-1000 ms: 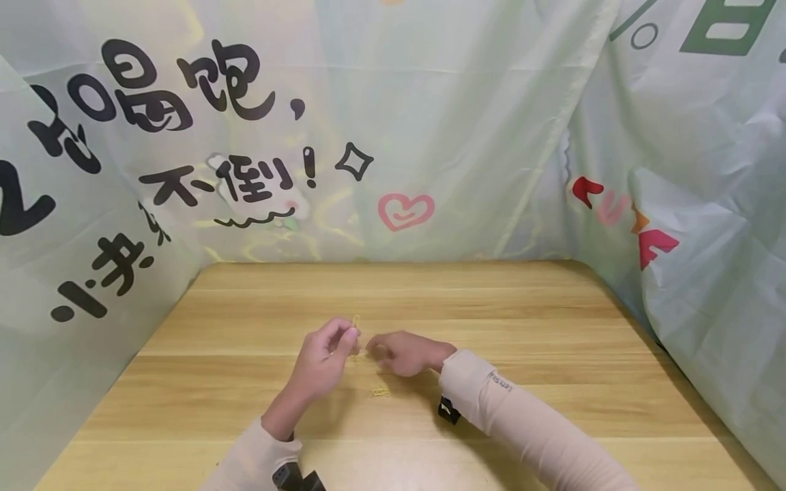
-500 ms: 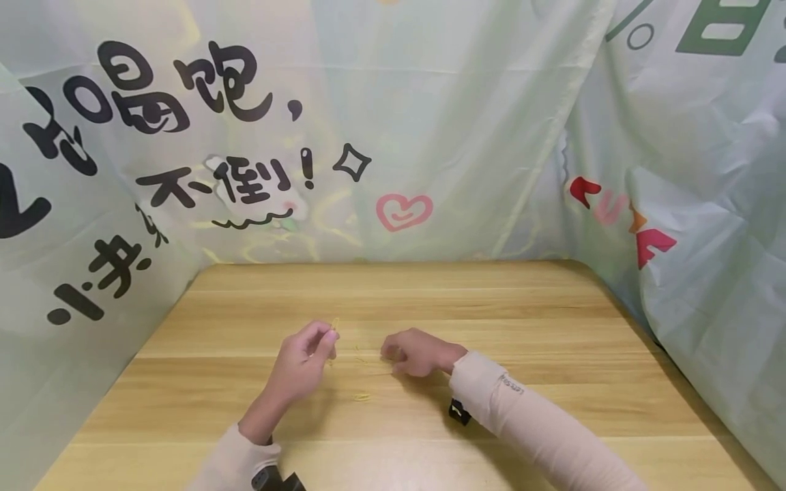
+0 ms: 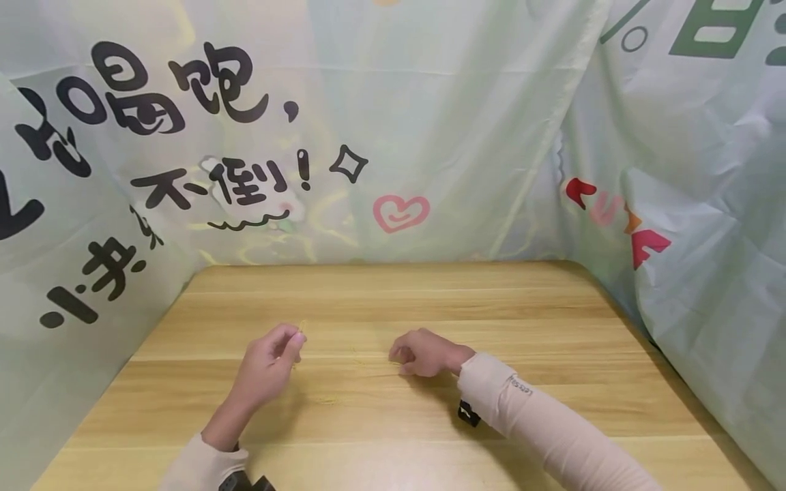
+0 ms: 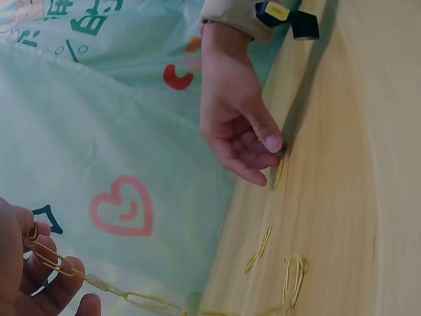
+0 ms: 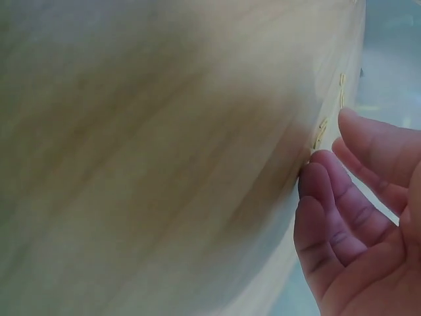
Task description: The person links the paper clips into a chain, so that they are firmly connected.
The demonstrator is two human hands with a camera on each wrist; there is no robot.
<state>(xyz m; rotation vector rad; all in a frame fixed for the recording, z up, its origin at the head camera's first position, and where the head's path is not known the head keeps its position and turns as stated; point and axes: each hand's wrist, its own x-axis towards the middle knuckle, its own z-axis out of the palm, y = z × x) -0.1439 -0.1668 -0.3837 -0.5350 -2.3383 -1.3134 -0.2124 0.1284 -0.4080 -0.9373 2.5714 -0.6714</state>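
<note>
My left hand (image 3: 269, 361) is raised over the left-middle of the table, thumb and fingers pinching the end of a chain of linked yellow paper clips (image 4: 99, 283). In the left wrist view the chain sags from those fingers toward a small bunch of paper clips (image 4: 294, 280) at table level. My right hand (image 3: 425, 352) is low over the tabletop, fingers loosely bent and thumb apart from them in the right wrist view. A single paper clip (image 4: 279, 174) lies right at its fingertips. Between the hands lie a few loose paper clips (image 4: 258, 250).
The wood-grain table (image 3: 522, 293) reaches back to a hanging printed cloth (image 3: 467, 136), with more cloth along both sides. Black wrist cameras sit at both cuffs, the right one (image 3: 469, 413) close over the tabletop.
My left hand has moved left, away from the right hand, with the paper clips in it. The right hand has shifted slightly right, and the bunch on the table has slid left.
</note>
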